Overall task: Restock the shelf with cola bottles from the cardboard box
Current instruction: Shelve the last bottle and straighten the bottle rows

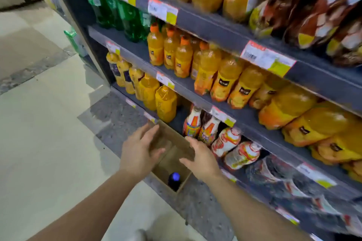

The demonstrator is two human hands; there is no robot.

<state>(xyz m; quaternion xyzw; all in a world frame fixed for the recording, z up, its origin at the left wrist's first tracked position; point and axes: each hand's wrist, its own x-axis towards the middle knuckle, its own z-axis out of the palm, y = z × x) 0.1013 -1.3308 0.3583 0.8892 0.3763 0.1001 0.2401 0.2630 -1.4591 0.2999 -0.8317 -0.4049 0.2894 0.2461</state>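
Nearest to us are two bare forearms reaching forward and down from the lower edge of the view; we count two hands and hold nothing in either. Largest in the scene is the shelf [231, 31], a dark unit with at least four tiers visible, stocked mainly with orange drink bottles [207, 70], green bottles [129, 19] at upper left, and white-and-orange labelled bottles [210, 129] lying low on the right; motion blur prevents a reliable count of any of these. Price tags [266, 57] run along the tier edges. On the floor [45, 123], close against the foot of the shelf, stands one cardboard box [172, 143], open at the top, set there in our judgement to keep the stock within a short reach of the tiers. Our left hand [140, 149] is spread flat with fingers extended over the box's left wall, and our right hand [199, 157] is likewise released, palm down at the right wall; whether either touches the cardboard we cannot tell. We judge they bracket the box to steady it or reach in. Inside, at the near end, we count one cola bottle [174, 181], upright, dark with a blue cap [175, 176]; the rest of the box interior appears bare. No cola is identifiable on the shelf.
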